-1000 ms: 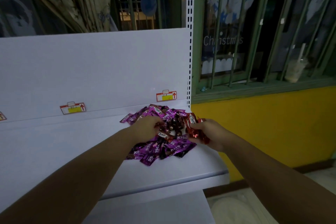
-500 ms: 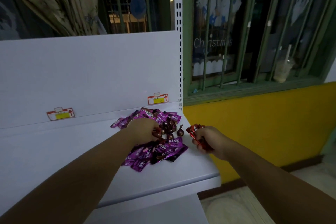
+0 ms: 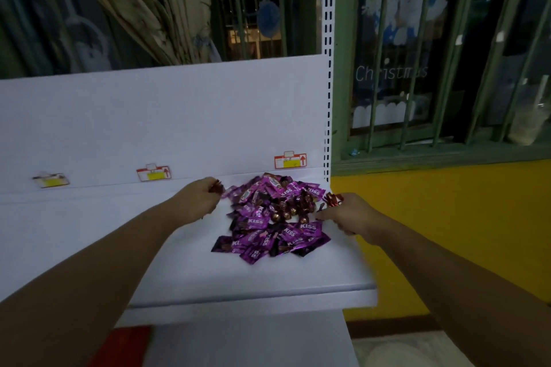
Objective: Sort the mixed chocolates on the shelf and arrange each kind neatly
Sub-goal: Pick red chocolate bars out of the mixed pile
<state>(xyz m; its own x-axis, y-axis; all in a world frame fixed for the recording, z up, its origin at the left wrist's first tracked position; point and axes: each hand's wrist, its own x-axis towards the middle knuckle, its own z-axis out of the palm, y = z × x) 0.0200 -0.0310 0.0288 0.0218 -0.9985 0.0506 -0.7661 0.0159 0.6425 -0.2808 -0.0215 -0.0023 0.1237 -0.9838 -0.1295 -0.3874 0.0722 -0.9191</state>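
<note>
1. Wrappers in this heap of purple foil chocolate sachets [image 3: 268, 226] look light, thin and slippery; we judge a pinch at a crimped end safest, since squeezing the middle could crush the sweet.
2. Small brown round foil-wrapped chocolates [image 3: 293, 208] sit mid-heap and would likely roll.
3. Our left hand [image 3: 198, 199] is curled round red-wrapped sweets [image 3: 216, 187], just left of the heap on the white metal shelf [image 3: 283, 277].
4. Our right hand [image 3: 348, 213] clutches red wrappers [image 3: 334, 199] at the heap's right edge.
</note>
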